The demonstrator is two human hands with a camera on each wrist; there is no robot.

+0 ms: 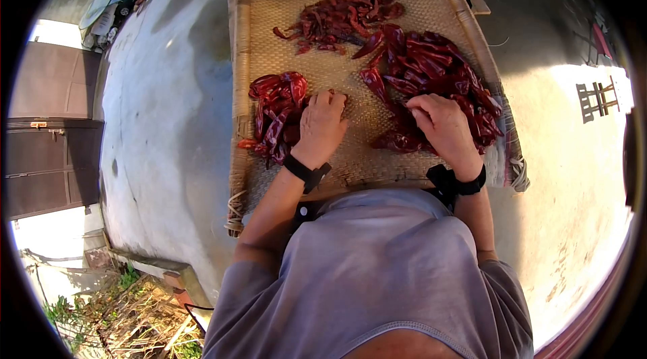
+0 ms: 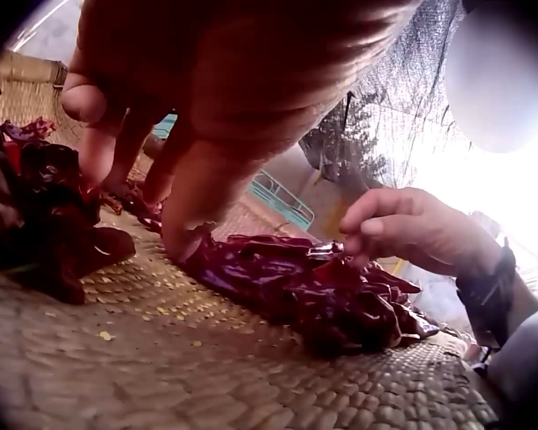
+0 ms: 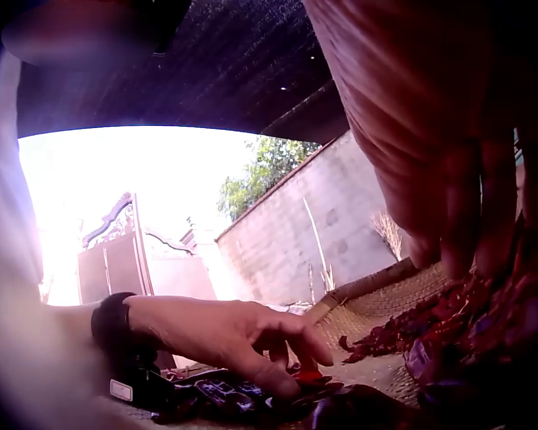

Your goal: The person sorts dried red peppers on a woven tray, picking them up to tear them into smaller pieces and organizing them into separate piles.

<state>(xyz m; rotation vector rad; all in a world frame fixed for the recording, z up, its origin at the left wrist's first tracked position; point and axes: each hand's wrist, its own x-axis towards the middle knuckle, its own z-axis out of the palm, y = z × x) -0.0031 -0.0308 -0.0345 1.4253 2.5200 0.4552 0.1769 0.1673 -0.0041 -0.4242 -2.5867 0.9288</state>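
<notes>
My left hand (image 1: pixel 322 126) is over the right edge of a small pile of glossy dried red chillies (image 1: pixel 275 113) at the tray's near left. In the left wrist view its fingers (image 2: pixel 177 210) reach down loosely, tips right by the chillies. At the near right, my right hand (image 1: pixel 445 126) hovers at the edge of a bigger chilli heap (image 1: pixel 431 66). Its index finger and thumb are bent toward each other in the left wrist view, with nothing plainly held between them. From the right wrist view, its other fingers hang down, long and relaxed.
Both piles lie on a woven tray (image 1: pixel 337 79) with a raised rim. A third, more shrivelled chilli pile (image 1: pixel 344 18) is at its far side. A small wooden stool (image 1: pixel 596 99) stands off right on the concrete floor; a brown metal gate (image 1: pixel 50 150) is at left.
</notes>
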